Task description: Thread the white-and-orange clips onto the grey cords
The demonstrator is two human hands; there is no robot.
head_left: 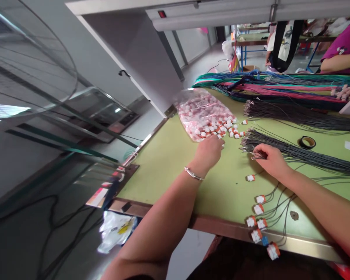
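My left hand (210, 152), a bracelet at its wrist, is closed with curled fingers at the near edge of a pile of white-and-orange connectors (221, 126). Its fingertips are mostly hidden, so what it holds cannot be made out. Thumb and index finger of my right hand (270, 158) pinch dark wires with bare metal ends pointing left. Just behind that hand lies a bundle of dark wires (297, 149) with metal tips. Wired connectors (259, 209) lie in front of it, several of them along the table's front edge, with a small blue piece (265, 241) among them.
A clear plastic bag (200, 105) of connectors lies behind the loose pile. A second dark wire bundle (294, 112), coloured wires (280, 87) and a roll of black tape (307, 142) are on the green table (160, 167). A person in a purple top (344, 46) is at the far right.
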